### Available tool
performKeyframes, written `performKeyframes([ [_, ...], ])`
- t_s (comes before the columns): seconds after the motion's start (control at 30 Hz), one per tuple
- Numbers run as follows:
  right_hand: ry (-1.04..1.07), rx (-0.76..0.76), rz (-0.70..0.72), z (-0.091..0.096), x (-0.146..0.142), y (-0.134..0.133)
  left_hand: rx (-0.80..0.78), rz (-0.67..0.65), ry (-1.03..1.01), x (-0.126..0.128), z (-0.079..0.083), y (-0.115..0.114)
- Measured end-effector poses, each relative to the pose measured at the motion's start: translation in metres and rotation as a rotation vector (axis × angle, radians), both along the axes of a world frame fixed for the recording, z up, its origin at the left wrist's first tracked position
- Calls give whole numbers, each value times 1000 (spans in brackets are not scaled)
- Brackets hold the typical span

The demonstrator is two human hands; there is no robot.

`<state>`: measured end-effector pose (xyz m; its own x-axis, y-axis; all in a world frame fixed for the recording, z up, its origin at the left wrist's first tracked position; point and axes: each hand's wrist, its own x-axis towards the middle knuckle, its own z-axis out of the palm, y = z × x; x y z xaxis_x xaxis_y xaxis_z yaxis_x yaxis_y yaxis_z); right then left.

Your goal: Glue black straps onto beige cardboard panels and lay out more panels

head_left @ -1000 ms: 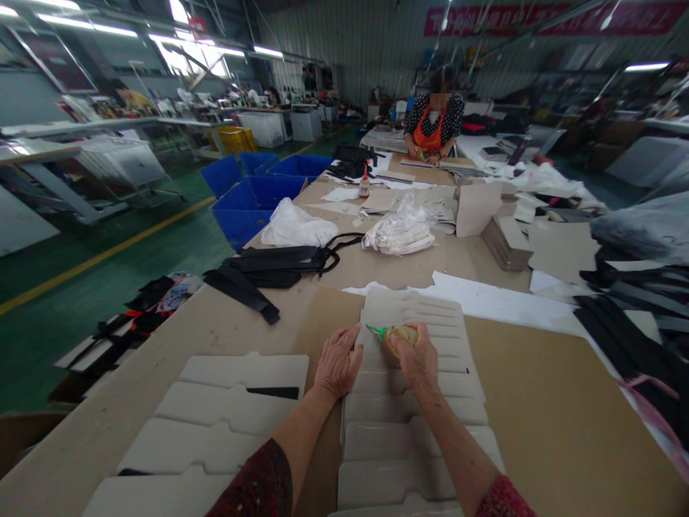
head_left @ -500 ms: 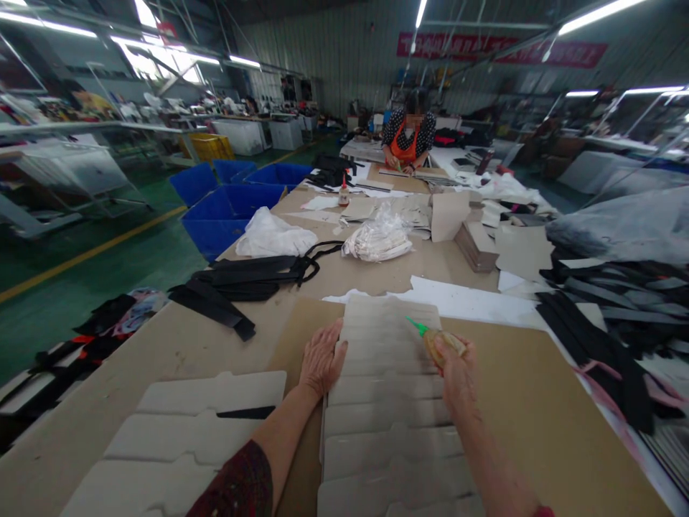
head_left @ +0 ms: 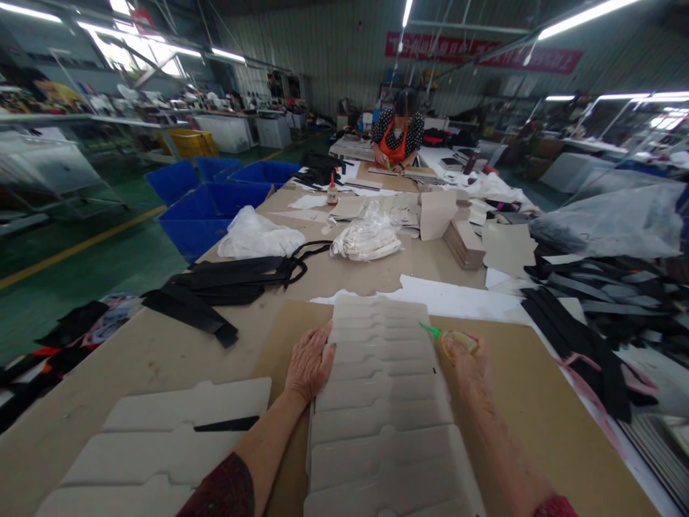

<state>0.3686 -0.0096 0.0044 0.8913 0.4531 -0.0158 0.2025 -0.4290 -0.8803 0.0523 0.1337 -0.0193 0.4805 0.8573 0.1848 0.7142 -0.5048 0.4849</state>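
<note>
Holding a green-tipped bottle (head_left: 461, 341) near the right edge of overlapping grey boards (head_left: 382, 409)
The right hand (head_left: 474, 368) curls around the bottle; the left hand (head_left: 308, 364) lies flat along the boards' left edge, fingers close together.

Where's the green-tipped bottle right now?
In the head view, the green-tipped bottle is in the right hand, its tip near the right edge of the overlapping boards, toward their far end.
</note>
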Motion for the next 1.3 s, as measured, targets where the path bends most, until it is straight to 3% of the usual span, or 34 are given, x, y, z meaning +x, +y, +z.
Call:
performKeyframes([
  [0.13,-81,-133,-29,9,-3,7,3,6,-7,0,0,0],
  [0.43,-91,-206,60,28,-20,22,-8,8,-7,1,5,-2],
  [0.83,-65,-164,189,34,-44,45,-8,4,-11,1,2,-3],
  [1.3,-8,-107,295,27,-42,72,-18,7,-20,1,5,-5],
])
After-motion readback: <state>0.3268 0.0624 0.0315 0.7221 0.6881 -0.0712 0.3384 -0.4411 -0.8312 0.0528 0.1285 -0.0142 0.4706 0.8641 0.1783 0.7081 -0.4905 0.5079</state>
